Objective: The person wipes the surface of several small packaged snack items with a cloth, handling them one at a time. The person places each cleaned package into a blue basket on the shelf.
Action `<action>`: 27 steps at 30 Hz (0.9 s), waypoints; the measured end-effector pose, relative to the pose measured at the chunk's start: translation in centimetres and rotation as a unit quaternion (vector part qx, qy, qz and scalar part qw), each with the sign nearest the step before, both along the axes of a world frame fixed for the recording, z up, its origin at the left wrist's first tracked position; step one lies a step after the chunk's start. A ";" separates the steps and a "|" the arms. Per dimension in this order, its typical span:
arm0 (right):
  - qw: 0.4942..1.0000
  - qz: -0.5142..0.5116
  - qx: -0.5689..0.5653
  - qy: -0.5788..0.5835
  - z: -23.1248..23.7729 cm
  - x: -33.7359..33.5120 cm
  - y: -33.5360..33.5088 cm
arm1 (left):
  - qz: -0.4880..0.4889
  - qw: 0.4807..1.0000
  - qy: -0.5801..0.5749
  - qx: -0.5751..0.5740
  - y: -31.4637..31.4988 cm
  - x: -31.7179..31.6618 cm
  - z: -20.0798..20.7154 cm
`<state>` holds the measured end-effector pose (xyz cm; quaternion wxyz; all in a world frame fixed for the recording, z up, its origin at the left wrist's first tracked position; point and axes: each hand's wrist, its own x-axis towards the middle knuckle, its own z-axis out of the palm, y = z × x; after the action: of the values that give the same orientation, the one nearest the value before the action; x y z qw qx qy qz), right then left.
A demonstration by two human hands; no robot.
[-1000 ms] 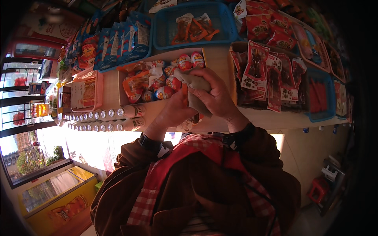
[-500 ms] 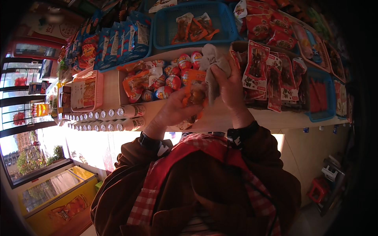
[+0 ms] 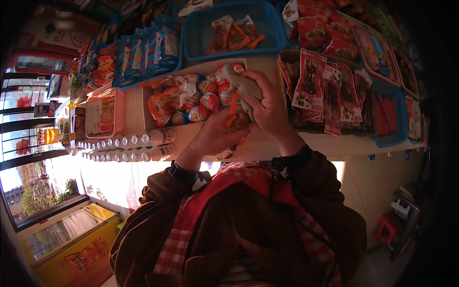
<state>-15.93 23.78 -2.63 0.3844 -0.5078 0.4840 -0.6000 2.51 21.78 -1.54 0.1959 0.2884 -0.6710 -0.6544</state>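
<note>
My left hand (image 3: 214, 134) is closed on an orange-edged, clear snack packet (image 3: 237, 118) with a brown food piece inside. Close beside it, my right hand (image 3: 270, 109) grips a grey cloth (image 3: 243, 85) and holds it against the packet's upper part, hiding some of it. Just beyond both hands lies a shallow cardboard box (image 3: 146, 109) of red, white and blue egg-shaped sweets (image 3: 198, 114). More orange-edged packets (image 3: 165, 100) rest on the sweets at the box's left side.
A blue basket (image 3: 187, 40) with similar packets stands behind the box. Red snack bags (image 3: 310, 81) fill a box at right. Bottles (image 3: 155, 137) lie in rows at front left, by a pink basket (image 3: 118, 112). A yellow chest freezer (image 3: 71, 244) stands at lower left.
My right hand has moved left with the cloth, which now covers more of the packet's top. My left hand keeps its hold, nearly in place.
</note>
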 end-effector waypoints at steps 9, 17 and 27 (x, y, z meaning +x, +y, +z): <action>0.993 -0.068 0.012 -0.096 0.0 -2.5 -0.2 | 0.044 0.998 0.010 0.031 -0.3 0.8 -0.4; 0.995 0.076 -0.043 0.040 -0.1 0.1 0.7 | 0.046 0.988 -0.016 0.146 0.0 0.7 -1.2; 0.996 -0.059 0.022 -0.064 -0.7 -1.3 0.5 | 0.069 0.997 0.034 0.020 -0.5 0.5 -2.2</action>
<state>-17.26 24.27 -3.31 0.3897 -0.4302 0.5003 -0.6424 3.01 21.26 -3.70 0.2579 0.3154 -0.6289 -0.6622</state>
